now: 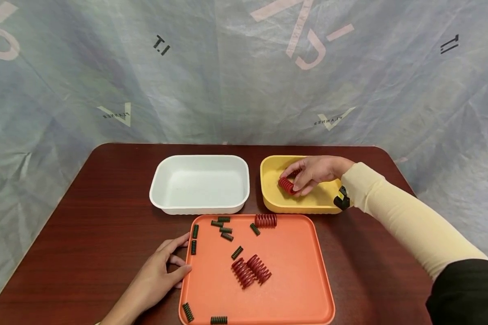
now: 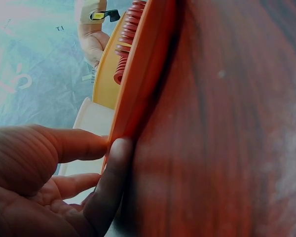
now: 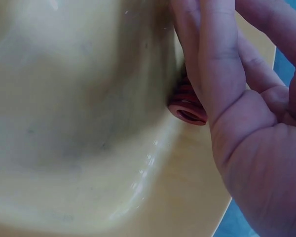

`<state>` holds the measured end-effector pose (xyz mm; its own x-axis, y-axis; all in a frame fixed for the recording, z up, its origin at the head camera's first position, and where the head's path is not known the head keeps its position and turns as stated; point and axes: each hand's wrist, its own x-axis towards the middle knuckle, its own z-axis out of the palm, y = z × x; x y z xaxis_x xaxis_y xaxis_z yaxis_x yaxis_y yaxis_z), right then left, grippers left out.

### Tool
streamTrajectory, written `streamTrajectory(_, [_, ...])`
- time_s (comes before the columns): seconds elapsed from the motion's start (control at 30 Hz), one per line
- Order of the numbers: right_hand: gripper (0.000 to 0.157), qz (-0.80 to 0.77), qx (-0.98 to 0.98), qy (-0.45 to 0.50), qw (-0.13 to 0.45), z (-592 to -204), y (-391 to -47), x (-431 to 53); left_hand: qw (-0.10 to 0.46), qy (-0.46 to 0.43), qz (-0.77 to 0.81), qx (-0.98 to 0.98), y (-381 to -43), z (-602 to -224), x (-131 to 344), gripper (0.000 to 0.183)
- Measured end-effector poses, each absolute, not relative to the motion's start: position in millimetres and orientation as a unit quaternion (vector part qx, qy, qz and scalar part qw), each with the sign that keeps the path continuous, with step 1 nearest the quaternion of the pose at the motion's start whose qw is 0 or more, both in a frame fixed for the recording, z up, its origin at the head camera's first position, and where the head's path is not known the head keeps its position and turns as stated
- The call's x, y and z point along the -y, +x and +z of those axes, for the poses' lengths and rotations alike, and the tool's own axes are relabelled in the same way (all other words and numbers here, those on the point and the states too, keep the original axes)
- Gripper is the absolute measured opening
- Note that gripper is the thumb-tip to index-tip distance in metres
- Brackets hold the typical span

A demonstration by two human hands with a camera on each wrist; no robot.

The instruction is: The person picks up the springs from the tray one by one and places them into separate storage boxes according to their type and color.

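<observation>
My right hand (image 1: 315, 171) reaches into the yellow bin (image 1: 325, 205) and pinches a red coil spring (image 1: 286, 185) between thumb and fingers. Behind those fingers, another red spring (image 1: 295, 172) partly shows. In the right wrist view, one end of a red spring (image 3: 187, 111) peeks out beside the fingers, near the bin wall. My left hand (image 1: 158, 271) grips the left rim of the orange tray (image 1: 293, 271), and the left wrist view shows its fingertips pinching that edge (image 2: 119, 121). Two red springs (image 1: 251, 271) lie side by side mid-tray, with one more red spring (image 1: 266, 220) at the far rim.
Several small dark green springs (image 1: 226, 230) are scattered over the tray, mostly along its left side. A white bin (image 1: 199, 210) stands behind the tray, left of the yellow one. All rest on a dark red wooden table (image 1: 85, 234), with a grey printed sheet (image 1: 227, 90) behind.
</observation>
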<state>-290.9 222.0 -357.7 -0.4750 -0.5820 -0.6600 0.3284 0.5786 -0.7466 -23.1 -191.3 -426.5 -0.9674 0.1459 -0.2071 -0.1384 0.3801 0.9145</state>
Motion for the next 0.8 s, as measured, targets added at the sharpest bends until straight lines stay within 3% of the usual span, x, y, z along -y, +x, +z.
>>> streamTrajectory(0.37, [0.056,-0.483,-0.713,-0.074,0.503,-355.9,-292.5,-226.6,0.135,-0.014,0.555,-0.821,-23.3,-424.3,190.3,0.07])
streamTrajectory(0.8, [0.061,-0.528,-0.71,-0.097,0.455,-346.3,-275.4,-237.6,0.136,-0.01,0.548,-0.825,-24.4,-423.9,189.4,0.071])
